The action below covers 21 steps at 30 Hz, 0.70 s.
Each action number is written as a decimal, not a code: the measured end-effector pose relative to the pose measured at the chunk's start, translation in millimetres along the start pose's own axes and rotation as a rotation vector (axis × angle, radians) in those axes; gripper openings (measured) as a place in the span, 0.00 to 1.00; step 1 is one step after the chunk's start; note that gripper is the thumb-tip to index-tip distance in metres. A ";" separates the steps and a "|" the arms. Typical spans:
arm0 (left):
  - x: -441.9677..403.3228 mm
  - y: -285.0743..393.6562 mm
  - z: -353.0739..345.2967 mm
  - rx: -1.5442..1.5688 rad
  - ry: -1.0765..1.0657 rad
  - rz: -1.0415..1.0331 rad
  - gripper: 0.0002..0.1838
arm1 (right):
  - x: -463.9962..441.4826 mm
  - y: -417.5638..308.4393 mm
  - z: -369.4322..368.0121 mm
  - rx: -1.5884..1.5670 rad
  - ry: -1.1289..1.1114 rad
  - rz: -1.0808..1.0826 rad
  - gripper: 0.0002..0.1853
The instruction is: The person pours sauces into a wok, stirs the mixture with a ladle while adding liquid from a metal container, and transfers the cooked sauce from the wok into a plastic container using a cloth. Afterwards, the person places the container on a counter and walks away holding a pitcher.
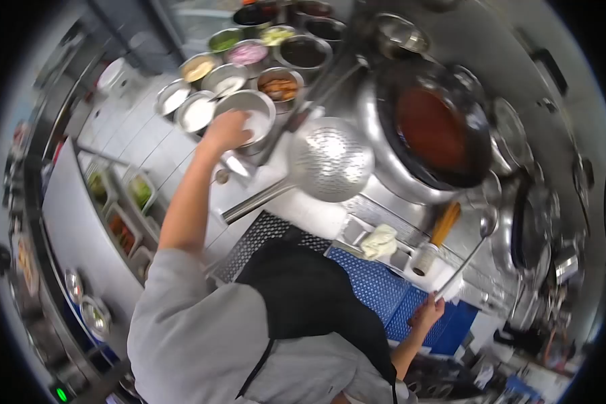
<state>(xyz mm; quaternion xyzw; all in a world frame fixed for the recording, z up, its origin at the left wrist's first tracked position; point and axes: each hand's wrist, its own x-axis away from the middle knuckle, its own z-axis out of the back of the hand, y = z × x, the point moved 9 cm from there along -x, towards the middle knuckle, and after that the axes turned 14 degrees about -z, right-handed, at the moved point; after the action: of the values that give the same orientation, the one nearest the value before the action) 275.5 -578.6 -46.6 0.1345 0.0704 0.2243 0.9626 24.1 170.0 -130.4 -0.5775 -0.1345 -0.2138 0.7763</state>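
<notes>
My left hand [230, 130] reaches into a steel bowl [261, 108] of white contents at the upper left; its fingertips are hard to make out. At the lower right, my right hand [427, 312] is closed round the long handle of a ladle [463, 268], whose head points up and away from me. Between my hands, a large perforated strainer [331, 160] lies with its handle towards me. Beyond it stands a wok [387, 145] with reddish-brown liquid [432, 128].
Several seasoning containers [248, 52] crowd the upper left. A folded white cloth [380, 242] and a bamboo brush [444, 225] lie at centre right. Another wok [528, 225] stands at the far right. Vegetable trays [120, 225] sit in the left counter. A white bucket [118, 77] stands beyond.
</notes>
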 end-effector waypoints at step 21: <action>104.0 9.0 -9.4 -0.179 0.304 0.386 0.28 | -203.8 -363.4 -129.5 0.040 -0.241 0.172 0.03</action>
<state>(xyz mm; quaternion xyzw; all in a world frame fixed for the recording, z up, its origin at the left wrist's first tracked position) 362.4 -521.8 -60.8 0.0244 0.1673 0.4267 0.8884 -335.7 -5.3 43.3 -0.5928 -0.1807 -0.0729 0.7814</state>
